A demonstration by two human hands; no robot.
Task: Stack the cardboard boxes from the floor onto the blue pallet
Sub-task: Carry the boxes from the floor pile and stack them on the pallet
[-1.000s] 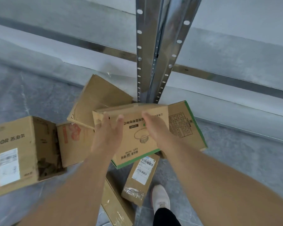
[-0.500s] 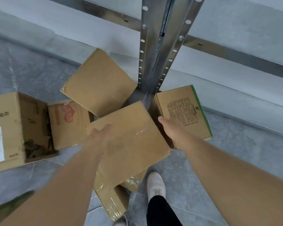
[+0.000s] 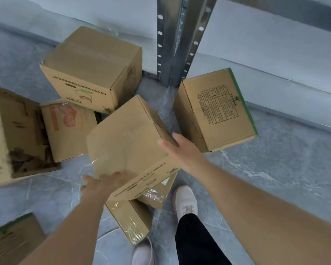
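A brown cardboard box [image 3: 126, 142] sits tilted in the middle, held between both hands above two smaller taped boxes [image 3: 130, 220]. My left hand [image 3: 101, 183] presses its near-left corner. My right hand [image 3: 177, 148] lies flat against its right side. Around it on the floor lie more boxes: one with a printed bowl [image 3: 92, 67] behind, one with a printed table and green edge [image 3: 216, 108] to the right, a red-printed one [image 3: 69, 129] to the left. No blue pallet is in view.
A large open box [image 3: 11, 134] lies on its side at far left. Another green-edged box [image 3: 10, 240] sits at the bottom left. A perforated metal rack post [image 3: 170, 41] stands behind by the wall. My white shoes [image 3: 183, 201] stand on the grey tiled floor.
The held box has turned so its plain taped top faces up, and it has come lower and nearer to me. The view has tilted down, showing more floor and my shoes.
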